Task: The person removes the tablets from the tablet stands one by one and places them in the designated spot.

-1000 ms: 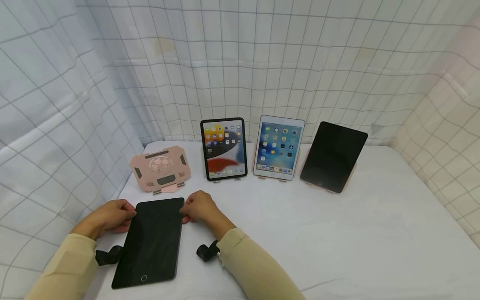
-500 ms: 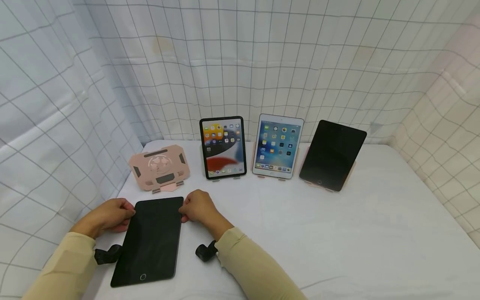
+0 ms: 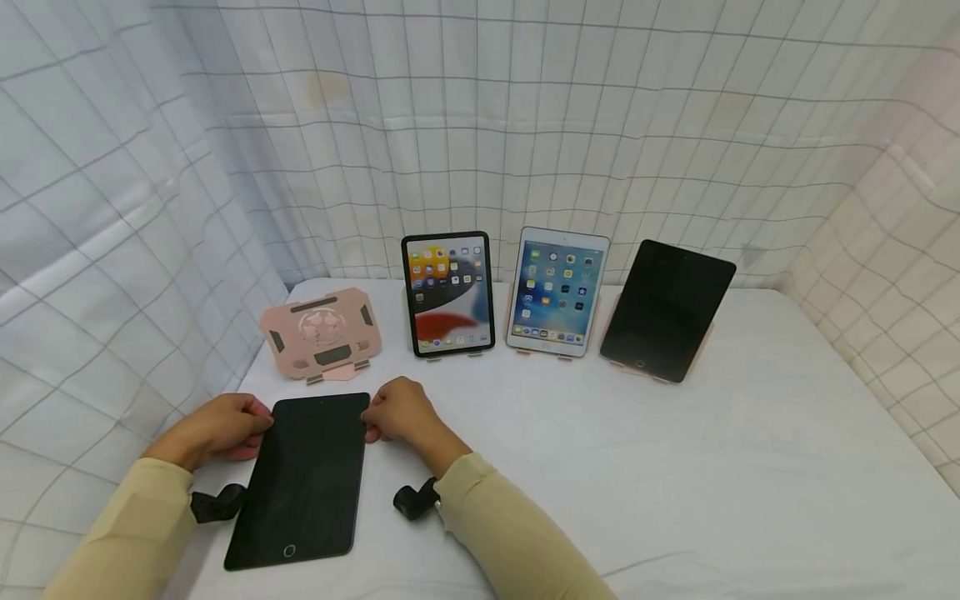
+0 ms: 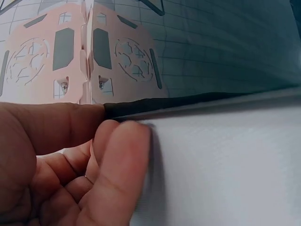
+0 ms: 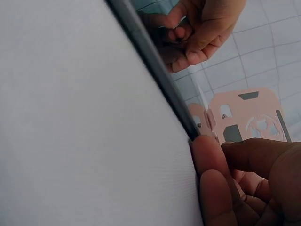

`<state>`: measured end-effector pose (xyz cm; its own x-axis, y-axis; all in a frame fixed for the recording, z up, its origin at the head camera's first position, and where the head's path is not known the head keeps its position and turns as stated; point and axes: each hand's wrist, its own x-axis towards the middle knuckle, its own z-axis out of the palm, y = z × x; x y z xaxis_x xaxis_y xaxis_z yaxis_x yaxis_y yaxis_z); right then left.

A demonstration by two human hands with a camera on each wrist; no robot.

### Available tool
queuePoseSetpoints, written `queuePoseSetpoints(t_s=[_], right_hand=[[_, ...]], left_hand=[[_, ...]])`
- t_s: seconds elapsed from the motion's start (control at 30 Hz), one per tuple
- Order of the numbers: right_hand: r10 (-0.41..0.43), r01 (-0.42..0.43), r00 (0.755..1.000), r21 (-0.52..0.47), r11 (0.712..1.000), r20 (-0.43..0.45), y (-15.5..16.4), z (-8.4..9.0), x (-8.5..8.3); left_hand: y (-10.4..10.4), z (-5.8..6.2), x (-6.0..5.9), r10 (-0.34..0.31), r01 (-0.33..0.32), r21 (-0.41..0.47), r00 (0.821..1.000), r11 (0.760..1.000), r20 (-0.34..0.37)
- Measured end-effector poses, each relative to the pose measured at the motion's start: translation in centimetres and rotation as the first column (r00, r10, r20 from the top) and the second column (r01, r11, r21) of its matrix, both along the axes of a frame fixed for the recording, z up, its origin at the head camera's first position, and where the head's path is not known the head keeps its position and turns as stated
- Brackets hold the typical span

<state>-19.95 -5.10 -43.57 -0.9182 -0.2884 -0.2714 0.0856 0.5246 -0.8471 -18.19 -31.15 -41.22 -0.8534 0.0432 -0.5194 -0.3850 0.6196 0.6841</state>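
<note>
A dark tablet (image 3: 303, 479) with a blank screen lies flat on the white table (image 3: 675, 483), near its front left. My left hand (image 3: 217, 427) pinches the tablet's far left edge. My right hand (image 3: 397, 417) pinches the far right edge. In the left wrist view the thumb of my left hand (image 4: 70, 155) lies on the tablet's thin edge (image 4: 188, 101), with the fingers curled beneath. The right wrist view has my right hand (image 5: 235, 183) at the tablet's corner (image 5: 150, 70) in the same way. An empty pink stand (image 3: 321, 335) sits just behind the tablet.
Three tablets lean on stands along the back: a black-framed lit one (image 3: 447, 293), a white lit one (image 3: 557, 292) and a dark one (image 3: 666, 310). Checked curtains (image 3: 112, 208) close in the left, back and right sides. Black straps (image 3: 412, 500) lie by my wrists.
</note>
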Motion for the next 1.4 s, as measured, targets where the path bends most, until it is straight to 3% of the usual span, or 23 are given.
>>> queuePoseSetpoints(t_s=[0.13,0.27,0.43,0.57,0.73,0.9,1.03,1.23,1.4], right_hand=[[-0.016,0.017,0.999,-0.015,1.000,0.051,0.4,0.2,-0.3],[-0.020,0.021,1.000,-0.033,0.999,0.008,1.3,0.3,-0.7],[-0.028,0.026,0.998,-0.044,0.999,-0.052,3.4,0.6,-1.6],[-0.046,0.040,0.997,-0.100,0.994,-0.060,5.0,0.8,-2.6],[-0.029,0.014,0.996,-0.167,0.986,-0.088,7.1,1.1,-3.8],[-0.042,0.016,0.986,-0.160,0.987,-0.160,9.1,1.8,-5.0],[-0.084,0.052,0.974,-0.155,0.987,-0.208,10.9,2.6,-6.0],[-0.169,0.130,0.943,-0.149,0.980,-0.287,13.1,4.3,-7.6],[-0.207,0.176,0.894,-0.114,0.978,-0.398,14.0,5.6,-8.6]], left_hand=[[0.1,0.2,-0.3,0.016,-0.016,0.002,1.000,1.000,0.012],[0.2,0.3,-0.4,0.045,-0.045,-0.026,0.999,0.999,0.000],[1.1,1.1,-0.5,0.062,-0.072,-0.103,0.993,0.992,-0.100],[2.8,2.2,-0.6,0.016,-0.037,-0.107,0.982,0.994,-0.188],[5.3,3.3,-1.4,-0.044,0.022,-0.080,0.955,0.997,-0.293],[7.4,4.1,-2.5,-0.097,0.084,-0.051,0.912,0.995,-0.399],[9.1,4.8,-3.6,-0.103,0.101,-0.028,0.894,0.994,-0.435],[11.3,5.6,-5.5,-0.042,0.060,0.029,0.905,0.998,-0.424],[13.0,6.1,-7.1,0.035,0.019,0.123,0.906,0.992,-0.422]])
